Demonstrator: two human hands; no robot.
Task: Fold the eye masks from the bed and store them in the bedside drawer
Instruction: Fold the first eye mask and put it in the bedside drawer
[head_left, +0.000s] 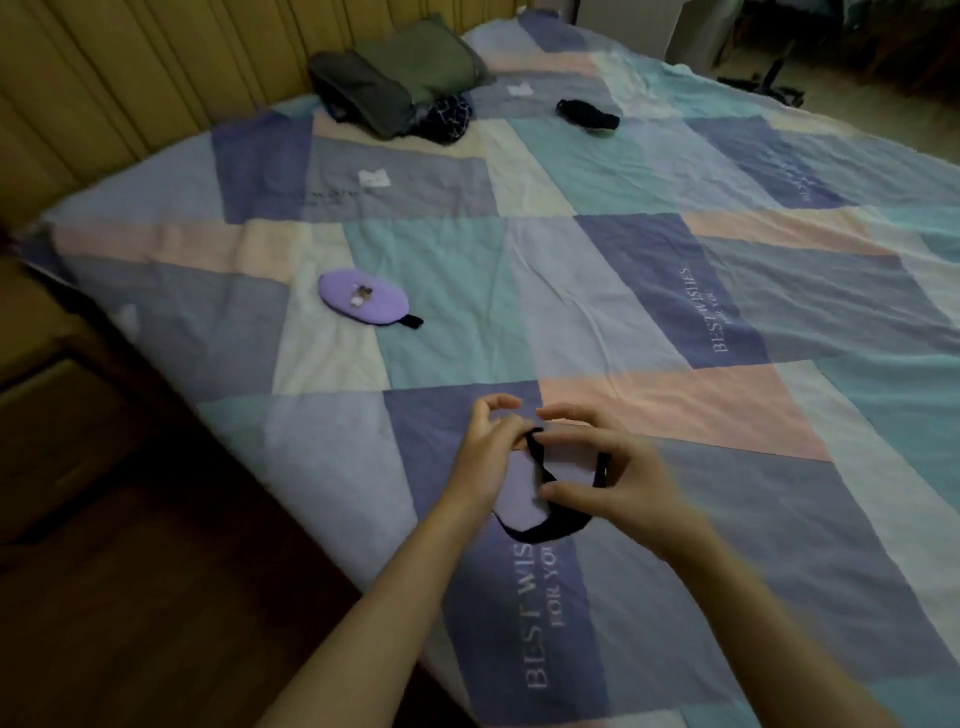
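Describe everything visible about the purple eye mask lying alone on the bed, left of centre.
The purple eye mask is a soft-looking, oval lilac pad lying flat on the patchwork bedspread, across a pale and a teal patch. A small brownish-white decoration, too blurred to identify, sits near its middle. A short black strap end pokes out at its right end. Nothing else touches it; neither hand is near.

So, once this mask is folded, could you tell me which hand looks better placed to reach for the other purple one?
Probably the left hand. The second purple mask lies up and to the left on the quilt, on that hand's side; the right hand would have to cross over.
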